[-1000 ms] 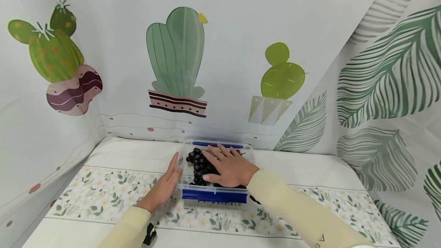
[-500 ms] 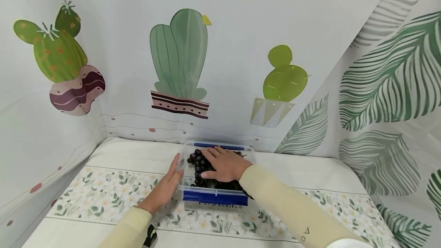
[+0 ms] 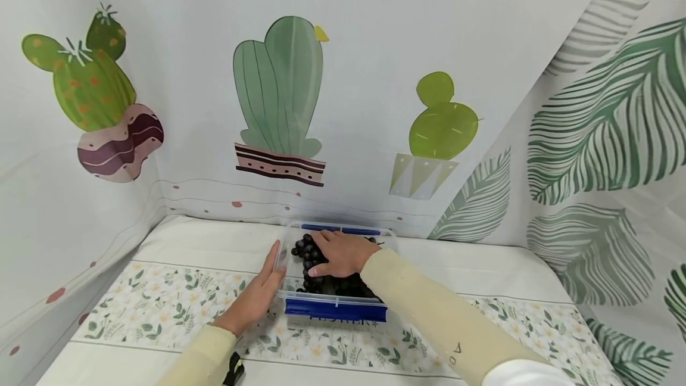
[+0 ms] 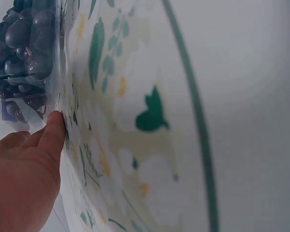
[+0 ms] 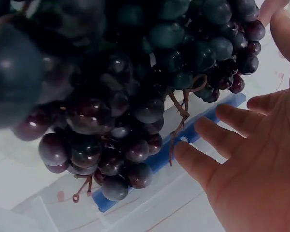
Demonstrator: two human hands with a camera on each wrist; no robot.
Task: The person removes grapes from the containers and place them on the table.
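Note:
Dark purple grapes (image 3: 308, 255) with brown stems fill much of a clear plastic box (image 3: 292, 231) with blue clips. My right hand (image 3: 343, 254) lies over them, palm down, hiding some of the bunch. In the right wrist view, the fingers of this hand (image 5: 261, 154) extend beside the grapes (image 5: 111, 116), above a blue clip (image 5: 212, 116) on the far side. Along the outer left wall of the box, my left hand (image 3: 254, 299) rests with straight fingers. The left wrist view shows its fingertips (image 4: 55, 118) right at the box's clear side.
The table is covered by a white cloth (image 3: 155, 308) with a floral band. A blue clip (image 3: 335, 310) juts from the box's near side. Close behind the box hangs a white curtain (image 3: 364, 106) printed with cacti, and a leaf-patterned one (image 3: 600, 243) hangs at the right.
My right hand and forearm have shifted left across the grapes, its fingers less spread in the head view. The left hand stays against the box, which has not moved on the table.

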